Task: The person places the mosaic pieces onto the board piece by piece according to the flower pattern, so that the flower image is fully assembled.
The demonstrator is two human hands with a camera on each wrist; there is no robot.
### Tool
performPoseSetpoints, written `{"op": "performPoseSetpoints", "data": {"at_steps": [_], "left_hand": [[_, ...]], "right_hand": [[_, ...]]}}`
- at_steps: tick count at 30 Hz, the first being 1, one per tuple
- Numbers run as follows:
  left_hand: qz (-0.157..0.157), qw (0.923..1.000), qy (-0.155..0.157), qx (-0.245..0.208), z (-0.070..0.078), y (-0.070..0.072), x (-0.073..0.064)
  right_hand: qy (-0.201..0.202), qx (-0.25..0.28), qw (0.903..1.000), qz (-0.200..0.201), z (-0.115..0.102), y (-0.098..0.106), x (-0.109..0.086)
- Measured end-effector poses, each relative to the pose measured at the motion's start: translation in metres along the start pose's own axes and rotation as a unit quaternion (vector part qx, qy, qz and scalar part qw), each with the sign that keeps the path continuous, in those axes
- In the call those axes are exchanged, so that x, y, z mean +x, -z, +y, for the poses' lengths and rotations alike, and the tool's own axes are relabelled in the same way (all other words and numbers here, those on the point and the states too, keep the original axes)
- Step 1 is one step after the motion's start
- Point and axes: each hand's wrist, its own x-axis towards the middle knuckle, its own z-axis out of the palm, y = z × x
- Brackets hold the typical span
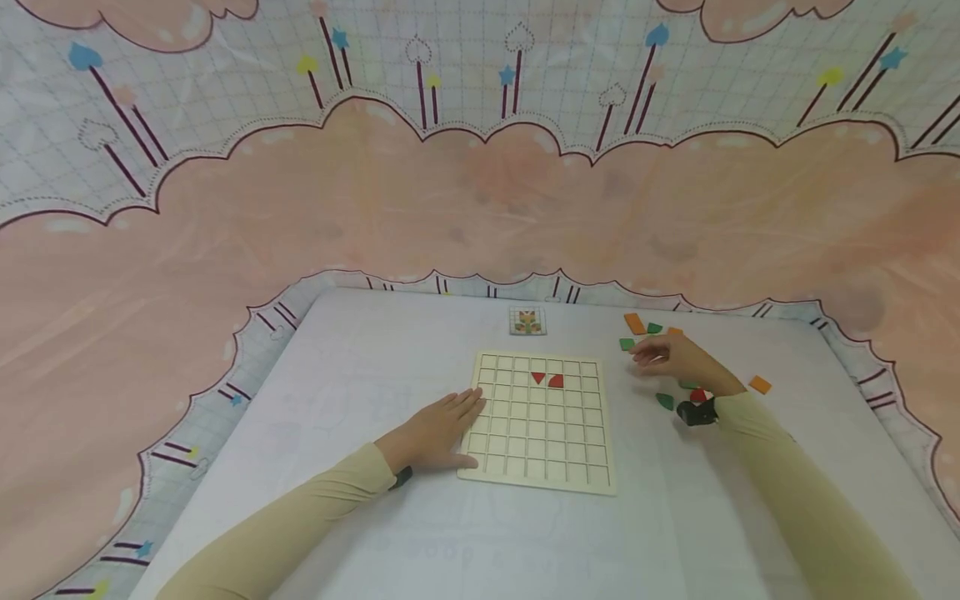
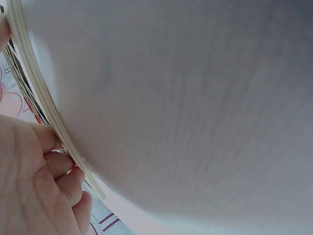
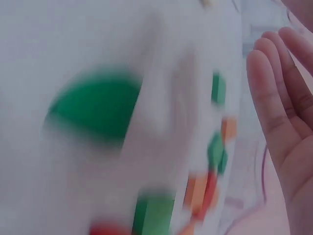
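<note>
- Head view: the board (image 1: 536,450) lies on the white table (image 1: 337,367), a red triangle (image 1: 537,378) and red curved piece (image 1: 557,382) near its 12 o'clock.
- Left hand (image 1: 438,429), at the board's 9 o'clock: spread, fingers straight, touching the edge, gripping nothing.
- Right hand (image 1: 667,357), at 2 o'clock: loosely bent, grasping nothing visible, near green pieces (image 1: 665,402).

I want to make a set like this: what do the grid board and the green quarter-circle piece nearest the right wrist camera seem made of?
Grid board: probably wood or plywood, matte; its pale cream surface suggests it.
Green quarter-circle piece: perhaps painted wood or plastic, seemingly smooth; its even colour fits both, and blur leaves it open.
</note>
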Motion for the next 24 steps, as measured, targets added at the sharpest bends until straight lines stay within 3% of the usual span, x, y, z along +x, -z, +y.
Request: {"op": "performPoseSetpoints", "data": {"at_steps": [9,24], "left_hand": [[0.0,1.0,-0.002,0.005,-0.001,0.0,0.001],[0.005,0.9999,-0.009,0.0,0.001,0.004,-0.001]], "right_hand": [[-0.083,-0.033,0.996,-0.007,0.024,0.025,-0.049],[-0.131,-0.072,0.9886,0.016,0.049,0.018,-0.07]]}}
